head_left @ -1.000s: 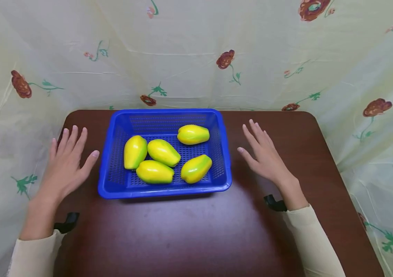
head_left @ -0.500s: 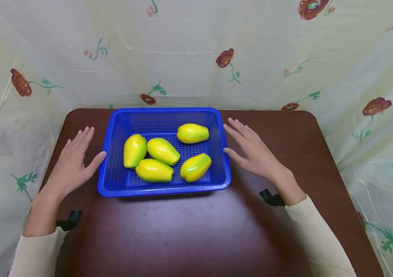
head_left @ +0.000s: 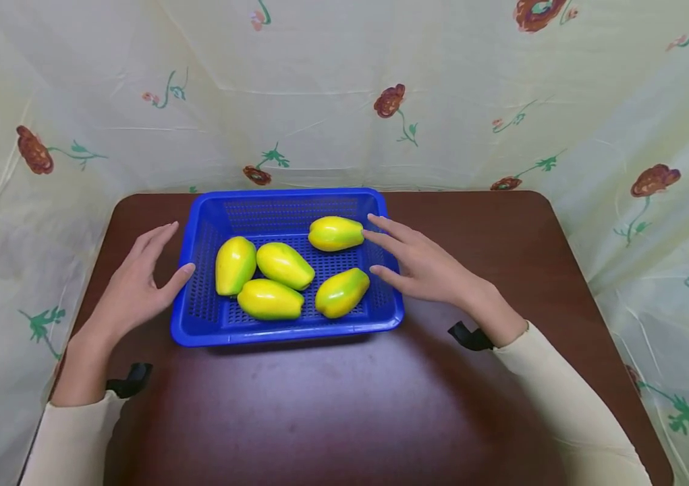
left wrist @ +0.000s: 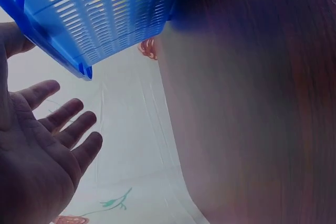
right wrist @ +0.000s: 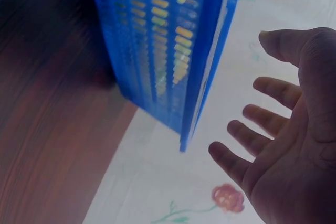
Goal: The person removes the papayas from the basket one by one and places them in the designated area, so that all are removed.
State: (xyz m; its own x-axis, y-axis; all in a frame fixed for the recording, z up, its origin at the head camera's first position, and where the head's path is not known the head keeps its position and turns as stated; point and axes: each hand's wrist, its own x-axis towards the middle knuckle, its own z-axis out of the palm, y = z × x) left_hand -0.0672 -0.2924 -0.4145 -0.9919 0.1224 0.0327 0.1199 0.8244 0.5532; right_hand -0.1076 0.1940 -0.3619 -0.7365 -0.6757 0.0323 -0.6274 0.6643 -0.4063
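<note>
A blue plastic basket stands on the brown table, with several yellow-green papayas inside. One papaya lies at the back right, another at the front right. Three more, one of them a papaya by the left wall, lie grouped on the left. My left hand is beside the basket's left side, fingers extended, the thumb tip overlapping the rim in the head view. Over the right rim reaches my right hand, fingers spread, fingertips close to the back-right papaya. Neither hand holds anything.
The brown table has rounded far corners. A pale curtain with flower prints hangs behind it and along both sides. Each wrist carries a black mount, such as the right mount.
Both hands have moved inward toward the basket. The right hand has travelled left from beside the basket to over its right rim; the left hand has come closer to the left rim.
</note>
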